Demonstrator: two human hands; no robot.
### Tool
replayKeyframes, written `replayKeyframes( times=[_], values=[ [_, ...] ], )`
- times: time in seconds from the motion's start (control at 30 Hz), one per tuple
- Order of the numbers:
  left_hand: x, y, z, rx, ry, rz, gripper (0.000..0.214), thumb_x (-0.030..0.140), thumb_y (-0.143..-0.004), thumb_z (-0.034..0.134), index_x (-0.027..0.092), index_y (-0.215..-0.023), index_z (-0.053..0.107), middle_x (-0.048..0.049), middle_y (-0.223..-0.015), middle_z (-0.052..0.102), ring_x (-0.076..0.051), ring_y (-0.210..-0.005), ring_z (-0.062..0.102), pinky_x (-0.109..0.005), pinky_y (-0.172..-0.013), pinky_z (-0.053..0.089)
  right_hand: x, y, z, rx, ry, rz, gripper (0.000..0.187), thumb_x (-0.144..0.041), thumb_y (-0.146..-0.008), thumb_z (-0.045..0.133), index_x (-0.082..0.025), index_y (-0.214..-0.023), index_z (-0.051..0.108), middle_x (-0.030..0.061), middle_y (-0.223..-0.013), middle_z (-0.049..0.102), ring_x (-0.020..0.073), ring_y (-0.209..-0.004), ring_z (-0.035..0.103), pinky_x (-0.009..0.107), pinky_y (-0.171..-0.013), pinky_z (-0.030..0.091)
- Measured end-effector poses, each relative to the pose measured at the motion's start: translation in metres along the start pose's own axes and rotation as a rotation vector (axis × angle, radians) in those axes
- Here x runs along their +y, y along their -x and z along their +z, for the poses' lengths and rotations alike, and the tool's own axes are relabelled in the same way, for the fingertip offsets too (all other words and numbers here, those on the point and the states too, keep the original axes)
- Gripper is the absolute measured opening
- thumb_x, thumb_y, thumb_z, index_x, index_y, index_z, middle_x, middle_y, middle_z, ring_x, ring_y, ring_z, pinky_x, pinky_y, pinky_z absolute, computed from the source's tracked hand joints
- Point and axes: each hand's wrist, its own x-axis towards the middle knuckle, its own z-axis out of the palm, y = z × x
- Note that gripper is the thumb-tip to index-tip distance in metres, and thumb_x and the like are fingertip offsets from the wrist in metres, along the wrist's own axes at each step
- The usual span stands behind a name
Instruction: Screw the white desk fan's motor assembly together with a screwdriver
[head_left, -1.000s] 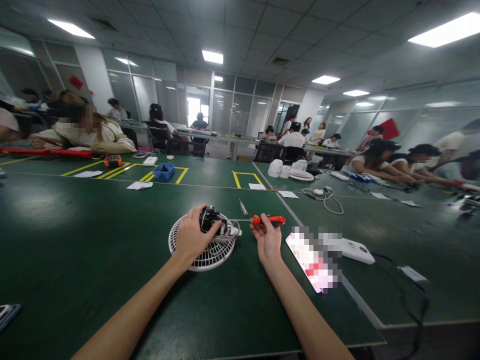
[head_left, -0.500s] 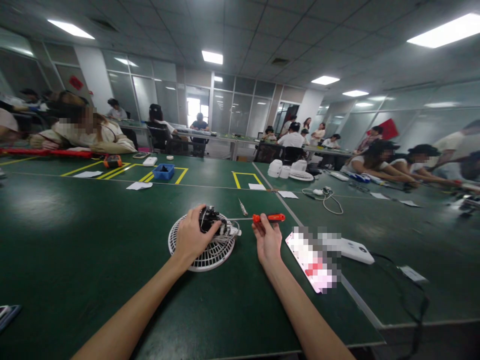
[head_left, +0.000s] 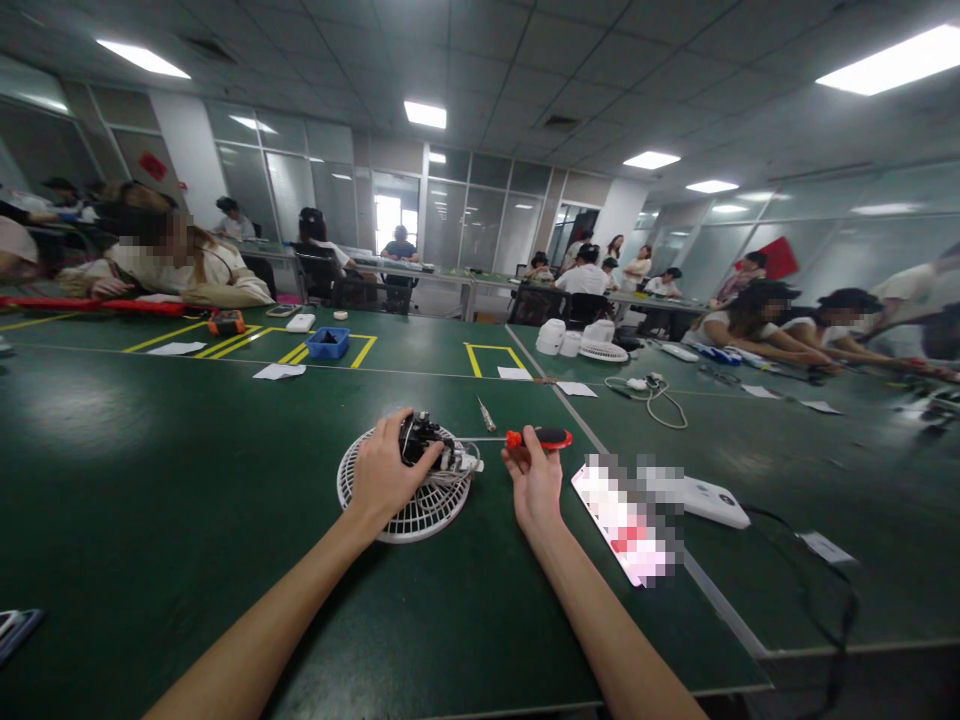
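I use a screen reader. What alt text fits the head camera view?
The left hand grips a motor assembly on a white fan grille while the right hand holds a red-handled screwdriver pointed at it, on a green table. Other people work beyond.

The person's body is seen only as two slender arms, the left forearm (head_left: 285, 610) and the right forearm (head_left: 600, 625) being uncovered along all of their visible length. The left hand (head_left: 382, 475) and the right hand (head_left: 534, 482) are likewise shown bare. Whatever is worn higher up is cut off by the lower edge and cannot be told.
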Motion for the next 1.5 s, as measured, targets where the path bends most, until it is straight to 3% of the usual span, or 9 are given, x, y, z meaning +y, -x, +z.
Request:
replayKeyframes(
  times=[0.17,0.5,0.8,1.27,1.5],
  values=[
    [0.0012,-0.0003,-0.0013,0.003,0.005,-0.002,0.063,0.063,-0.091,0.063,0.021,-0.137,0.056,-0.0134,-0.123,0.066,-0.032,-0.110,0.068,-0.052,-0.097,0.055,0.0011,-0.0009,-0.0004,0.015,0.032,-0.025,0.058,-0.037,-0.057,0.098,-0.024,-0.099,0.061,-0.0047,-0.078,0.075,0.0150,-0.069,0.073,0.025,-0.065,0.060],
    [-0.0004,-0.0002,-0.0003,0.012,0.009,0.003,0.063,0.062,-0.090,0.065,0.021,-0.137,0.056,-0.0130,-0.121,0.067,-0.031,-0.108,0.068,-0.050,-0.097,0.055,0.0006,-0.0038,-0.0008,0.015,-0.037,-0.001,0.040,-0.024,-0.057,0.091,-0.022,-0.080,0.058,-0.0041,-0.070,0.071,0.0165,-0.069,0.073,0.031,-0.073,0.065],
    [0.0014,0.0002,-0.0019,-0.005,0.006,-0.008,0.064,0.064,-0.090,0.063,0.021,-0.137,0.056,-0.0130,-0.123,0.067,-0.031,-0.109,0.067,-0.051,-0.098,0.054,-0.0002,-0.0027,-0.0016,0.012,0.016,0.019,0.058,-0.039,-0.058,0.097,-0.024,-0.100,0.060,-0.0064,-0.077,0.071,0.0153,-0.071,0.073,0.029,-0.068,0.063],
    [0.0021,-0.0003,-0.0026,-0.005,0.012,-0.016,0.064,0.064,-0.090,0.064,0.021,-0.137,0.056,-0.0132,-0.123,0.067,-0.031,-0.109,0.068,-0.051,-0.098,0.055,-0.0004,-0.0054,-0.0023,0.008,-0.038,0.003,0.049,-0.029,-0.054,0.099,-0.022,-0.083,0.059,-0.0053,-0.074,0.072,0.0144,-0.069,0.073,0.028,-0.070,0.063],
    [0.0000,0.0000,-0.0004,0.006,0.005,0.000,0.063,0.061,-0.091,0.064,0.019,-0.137,0.056,-0.0139,-0.124,0.067,-0.032,-0.111,0.068,-0.052,-0.098,0.055,-0.0014,-0.0001,-0.0003,-0.002,-0.008,0.052,0.061,-0.038,-0.054,0.100,-0.025,-0.097,0.059,-0.0069,-0.073,0.072,0.0128,-0.065,0.070,0.025,-0.065,0.060]
  ],
)
